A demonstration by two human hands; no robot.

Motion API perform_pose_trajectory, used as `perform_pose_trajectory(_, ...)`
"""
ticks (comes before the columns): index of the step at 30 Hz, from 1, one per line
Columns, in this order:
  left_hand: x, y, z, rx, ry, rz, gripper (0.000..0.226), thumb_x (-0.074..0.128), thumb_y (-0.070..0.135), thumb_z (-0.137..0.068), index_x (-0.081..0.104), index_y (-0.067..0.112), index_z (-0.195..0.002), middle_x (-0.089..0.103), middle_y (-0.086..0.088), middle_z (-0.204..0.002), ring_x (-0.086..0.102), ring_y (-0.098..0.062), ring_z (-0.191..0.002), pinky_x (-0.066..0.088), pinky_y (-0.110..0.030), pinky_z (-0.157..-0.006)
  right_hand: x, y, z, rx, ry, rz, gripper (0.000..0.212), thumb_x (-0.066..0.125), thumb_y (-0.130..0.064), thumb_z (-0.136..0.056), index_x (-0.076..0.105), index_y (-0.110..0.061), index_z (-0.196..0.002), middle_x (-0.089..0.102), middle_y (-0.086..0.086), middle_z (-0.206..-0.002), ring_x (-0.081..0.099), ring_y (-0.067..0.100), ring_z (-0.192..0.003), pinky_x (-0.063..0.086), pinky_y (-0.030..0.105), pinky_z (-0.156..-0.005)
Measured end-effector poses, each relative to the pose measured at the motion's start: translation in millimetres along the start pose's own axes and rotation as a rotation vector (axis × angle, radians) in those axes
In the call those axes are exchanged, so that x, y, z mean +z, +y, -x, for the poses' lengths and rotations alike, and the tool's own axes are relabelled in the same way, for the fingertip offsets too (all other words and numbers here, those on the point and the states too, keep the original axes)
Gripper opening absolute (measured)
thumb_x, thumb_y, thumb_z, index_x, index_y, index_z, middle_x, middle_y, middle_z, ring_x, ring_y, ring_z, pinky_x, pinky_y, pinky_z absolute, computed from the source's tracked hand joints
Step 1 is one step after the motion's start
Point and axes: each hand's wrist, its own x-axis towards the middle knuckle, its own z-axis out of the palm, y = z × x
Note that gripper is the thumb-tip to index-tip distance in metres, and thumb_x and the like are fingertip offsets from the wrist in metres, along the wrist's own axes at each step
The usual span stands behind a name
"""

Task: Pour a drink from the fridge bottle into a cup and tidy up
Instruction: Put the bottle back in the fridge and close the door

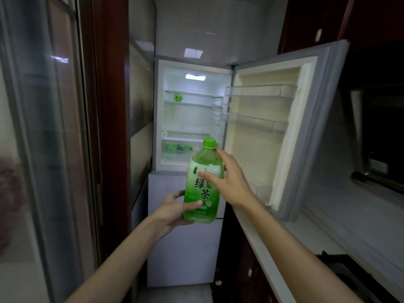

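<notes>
A green tea bottle (pixel 203 182) with a green cap and a green-white label stands upright in front of the open fridge (pixel 192 119). My left hand (pixel 172 212) grips its lower part from the left and below. My right hand (pixel 229 180) holds its upper body from the right, thumb across the label. The cap is on. No cup is in view.
The fridge door (pixel 284 127) is swung open to the right, its shelves bare. Another green bottle (pixel 178 148) lies in the lower drawer, and a small green item (pixel 177 97) sits on the top shelf. A white counter (pixel 328 215) runs along the right; glass panels stand on the left.
</notes>
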Motion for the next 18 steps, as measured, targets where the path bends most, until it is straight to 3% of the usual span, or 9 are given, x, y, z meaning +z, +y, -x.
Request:
perform_pose_trajectory(9,-39,15,-80,-0.008,0.027,-0.004,0.062,0.08,0.005,-0.074,0.051,0.016,-0.129,0.071,-0.015,-0.114,0.067,-0.034,-0.106,0.05,-0.056,-0.096,50,38,-76,-0.006,-0.046,-0.002,0.074,0.074,-0.035,-0.085,0.036,-0.026,-0.148,0.043,-0.005,-0.131,0.043,0.008,-0.118,0.037,0.027,-0.099)
perform_pose_trajectory(18,-65,40,-206,0.044,0.063,-0.051,0.062,0.078,0.005,-0.076,0.052,0.013,-0.131,0.07,-0.013,-0.116,0.067,-0.033,-0.105,0.052,-0.053,-0.094,90,116,-183,-0.033,-0.035,-0.083,0.078,0.076,-0.048,-0.076,0.043,-0.028,-0.143,0.052,0.001,-0.131,0.053,0.016,-0.12,0.046,0.043,-0.103)
